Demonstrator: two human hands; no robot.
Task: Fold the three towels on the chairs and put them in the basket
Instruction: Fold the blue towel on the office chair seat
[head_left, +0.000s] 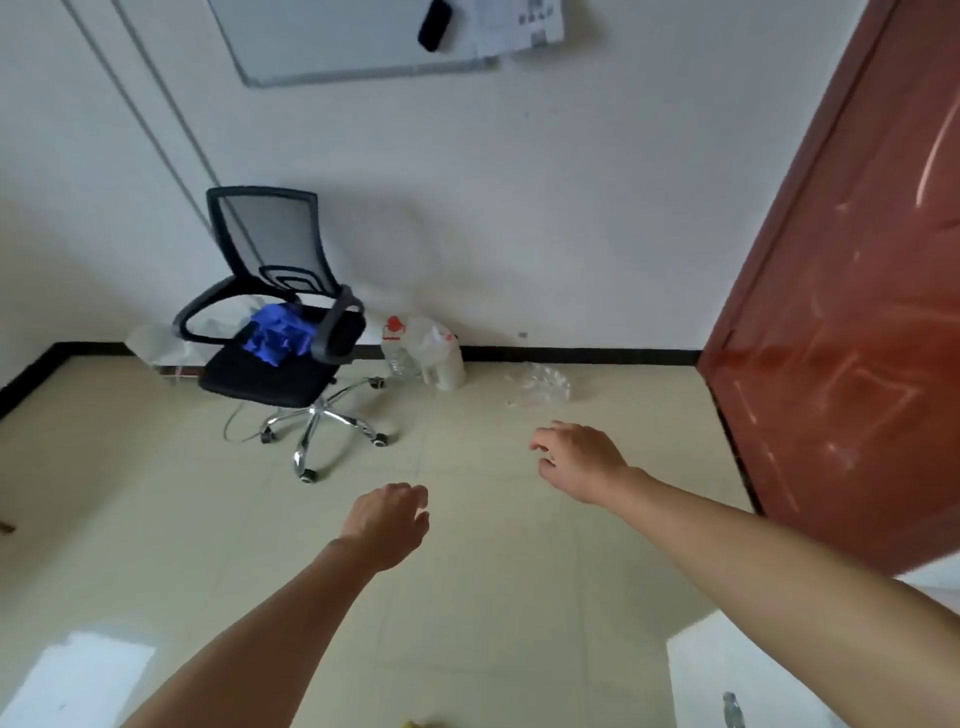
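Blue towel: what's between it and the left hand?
Head view: below the blue towel, the black seat of the office chair and its chrome wheeled base, then bare floor tiles up to the empty left hand.

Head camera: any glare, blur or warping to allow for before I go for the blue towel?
Head view: mildly soft overall; wide-angle warping tilts the door; bright reflection on the floor lower left; blue towel on the chair is distinct.

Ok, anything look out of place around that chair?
A blue towel lies bunched, unfolded, on the black mesh office chair; crumpled clear plastic litters the floor near the wall, right of it.
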